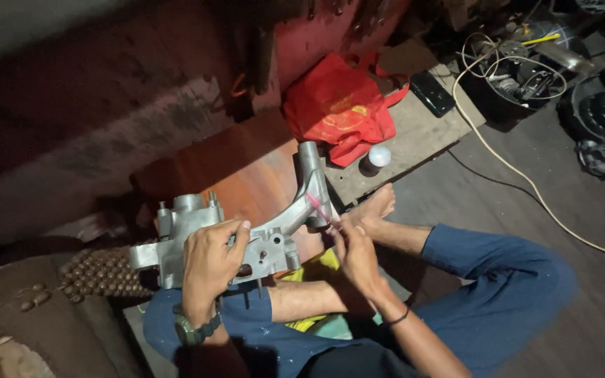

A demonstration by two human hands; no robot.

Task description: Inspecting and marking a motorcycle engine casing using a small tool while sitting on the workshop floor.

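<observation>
The person sits cross-legged on the floor [526, 210] in blue trousers, and nearest the camera the left hand [208, 262], a dark watch [192, 330] on its wrist, lies over the grey cast metal bracket [246, 234]. Its fingers [236, 234] are curled over the top edge of the blocky end and clamp it firmly, holding the part up above the lap. The right hand [355, 255], with a thin dark band on its wrist, is raised to the bracket's long arm; its fingertips [335, 227] are pinched closed on a small pink object [315, 204] that lies against the metal there, though what exactly it is cannot be told. A yellow cloth [316, 269] shows under the bracket on the lap, and a bare foot [376, 205] sticks out just beyond the right hand. To the left, a heap of small round brown balls [103, 273] lies on a dark surface. Behind the bracket is a reddish board [246, 164], and beyond it a wooden plank [414, 136] carrying a crumpled red bag [337, 105], a small dark bottle with a white cap [376, 158] and a black box [432, 92]. A pale cable [512, 171] snakes over the floor towards a clutter of motor parts [526, 77] at the far right
</observation>
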